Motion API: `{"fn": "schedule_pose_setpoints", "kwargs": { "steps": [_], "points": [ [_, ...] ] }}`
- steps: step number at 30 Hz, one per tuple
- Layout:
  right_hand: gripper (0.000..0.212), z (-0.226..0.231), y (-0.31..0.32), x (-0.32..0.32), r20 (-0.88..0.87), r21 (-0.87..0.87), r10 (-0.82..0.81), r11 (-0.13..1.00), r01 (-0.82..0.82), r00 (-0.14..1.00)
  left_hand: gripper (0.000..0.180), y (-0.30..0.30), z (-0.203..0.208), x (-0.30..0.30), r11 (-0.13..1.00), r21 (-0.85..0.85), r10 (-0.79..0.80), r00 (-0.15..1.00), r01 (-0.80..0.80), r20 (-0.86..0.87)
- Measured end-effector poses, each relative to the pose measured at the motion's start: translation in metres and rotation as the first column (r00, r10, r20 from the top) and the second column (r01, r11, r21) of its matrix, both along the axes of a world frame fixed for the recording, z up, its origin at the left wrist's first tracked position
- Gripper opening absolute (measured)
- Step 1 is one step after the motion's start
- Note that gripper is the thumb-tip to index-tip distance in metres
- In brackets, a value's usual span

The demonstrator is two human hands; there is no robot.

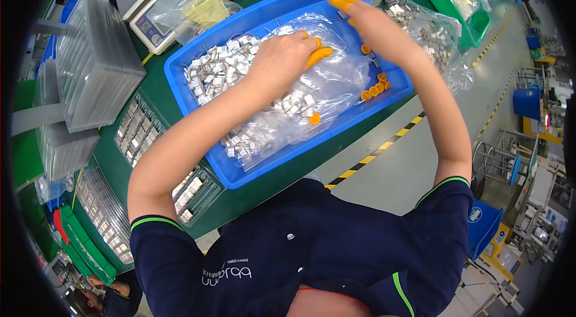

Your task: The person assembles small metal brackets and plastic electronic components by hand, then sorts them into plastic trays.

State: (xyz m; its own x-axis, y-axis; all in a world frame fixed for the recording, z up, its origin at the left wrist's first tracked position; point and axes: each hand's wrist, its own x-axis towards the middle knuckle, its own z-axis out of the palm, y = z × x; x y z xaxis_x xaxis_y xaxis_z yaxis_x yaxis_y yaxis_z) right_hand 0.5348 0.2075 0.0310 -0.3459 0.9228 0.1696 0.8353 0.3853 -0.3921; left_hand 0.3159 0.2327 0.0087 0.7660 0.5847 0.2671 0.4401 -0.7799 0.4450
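A: At the blue tub (237, 180), what do you grip?
B: Your left hand (279, 63) curls over the clear bag (343, 71) inside it; your right hand (375, 28) is at its far right corner. I cannot tell whether either grasps anything.
A: How far along are you?
B: Filled clear trays (140, 130) left of the tub look done; loose white parts (222, 65) heaped in its left half seem to remain.

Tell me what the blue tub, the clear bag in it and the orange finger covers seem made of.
The blue tub looks like moulded plastic: smooth, evenly coloured, shiny. The clear bag seems thin plastic film, wrinkled, glinting. The orange finger covers are perhaps rubber: matt, snug where worn.
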Motion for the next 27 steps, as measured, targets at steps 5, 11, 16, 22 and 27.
{"fn": "schedule_pose_setpoints", "kwargs": {
  "steps": [5,11,16,22,27],
  "points": [
    [0.040,-0.031,0.009,-0.013,0.325,0.098,-0.093,0.993,0.065,0.941,0.021,0.006,0.004,-0.025,0.997,0.069,-0.015,0.997,0.021,-0.073],
    [0.030,-0.013,0.002,-0.011,0.098,0.110,-0.133,0.986,0.123,0.986,0.014,0.016,0.000,-0.040,0.992,0.120,-0.005,0.981,0.029,-0.196],
    [0.023,0.011,-0.035,-0.001,0.024,-0.273,-0.180,0.945,0.180,0.983,0.016,0.016,-0.004,-0.036,0.994,0.108,0.008,0.975,0.016,-0.224],
    [0.022,0.012,-0.058,-0.013,0.115,-0.263,-0.209,0.936,0.233,0.971,0.022,0.005,0.016,-0.035,0.986,-0.006,0.168,0.985,-0.168,0.042],
    [0.022,0.045,-0.063,-0.050,-0.543,-0.144,-0.322,0.945,0.292,0.776,0.039,-0.028,0.061,-0.030,-0.012,-0.998,0.399,0.916,0.062,0.052]
  ]
}}
